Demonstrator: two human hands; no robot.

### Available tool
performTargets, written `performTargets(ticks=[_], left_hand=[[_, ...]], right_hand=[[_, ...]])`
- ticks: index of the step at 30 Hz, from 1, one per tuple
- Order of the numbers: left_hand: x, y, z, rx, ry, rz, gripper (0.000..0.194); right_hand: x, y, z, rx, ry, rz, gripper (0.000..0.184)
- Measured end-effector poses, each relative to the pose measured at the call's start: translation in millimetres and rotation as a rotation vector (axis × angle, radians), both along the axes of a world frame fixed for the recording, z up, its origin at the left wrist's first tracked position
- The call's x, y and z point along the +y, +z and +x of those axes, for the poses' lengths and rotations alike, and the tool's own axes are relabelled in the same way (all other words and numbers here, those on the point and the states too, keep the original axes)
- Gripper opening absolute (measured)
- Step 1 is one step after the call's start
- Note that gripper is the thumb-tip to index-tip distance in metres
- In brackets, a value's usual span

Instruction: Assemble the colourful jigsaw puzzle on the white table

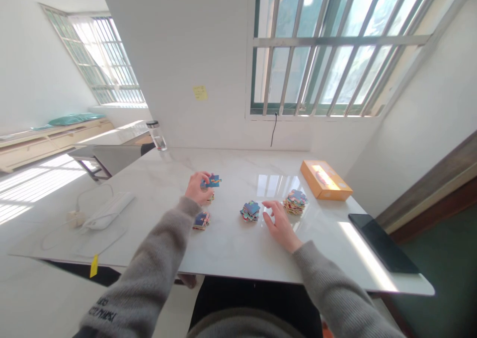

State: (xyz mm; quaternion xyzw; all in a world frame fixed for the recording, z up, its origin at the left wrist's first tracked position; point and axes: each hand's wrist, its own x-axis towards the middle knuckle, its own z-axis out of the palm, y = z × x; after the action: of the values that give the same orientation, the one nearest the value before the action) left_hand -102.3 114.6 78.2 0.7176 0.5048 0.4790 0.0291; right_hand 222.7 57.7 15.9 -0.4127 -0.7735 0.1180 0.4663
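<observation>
My left hand (pixel 197 188) is closed on a blue jigsaw puzzle piece (pixel 213 180), held over a stack of pieces (pixel 210 197) that the hand partly hides. Nearer to me, a second short stack of puzzle pieces (pixel 201 220) lies beside my left wrist. My right hand (pixel 278 222) rests by the tabletop with its fingers apart and nothing in them. It sits between a low stack of puzzle pieces (pixel 250 211) on its left and a taller, uneven stack (pixel 295 202) on its right.
An orange box (pixel 326 180) lies at the back right, with a black tablet-like device (pixel 383 242) near the right edge. A white power strip (pixel 110 211) with cables is at the left. A clear bottle (pixel 157 135) stands at the back left corner of the white table (pixel 227 256).
</observation>
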Motion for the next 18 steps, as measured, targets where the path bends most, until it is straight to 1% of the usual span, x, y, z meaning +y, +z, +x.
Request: performTargets(ticks=[3,6,10,18], left_hand=[[22,-0.2,-32,0.038,0.046,-0.106,0.022],[36,-5.2,-48,0.047,0.050,-0.200,0.021],[43,-12.5,-55,0.025,0.048,-0.284,0.021],[43,-19.6,-58,0.033,0.013,-0.332,0.019]], right_hand=[[0,0.0,0,-0.009,0.018,0.024,0.026],[-2,1.2,0,-0.018,0.034,0.050,0.027],[-4,2.5,1,-0.014,0.033,0.070,0.027],[-5,3.3,1,-0.023,0.033,0.096,0.027]])
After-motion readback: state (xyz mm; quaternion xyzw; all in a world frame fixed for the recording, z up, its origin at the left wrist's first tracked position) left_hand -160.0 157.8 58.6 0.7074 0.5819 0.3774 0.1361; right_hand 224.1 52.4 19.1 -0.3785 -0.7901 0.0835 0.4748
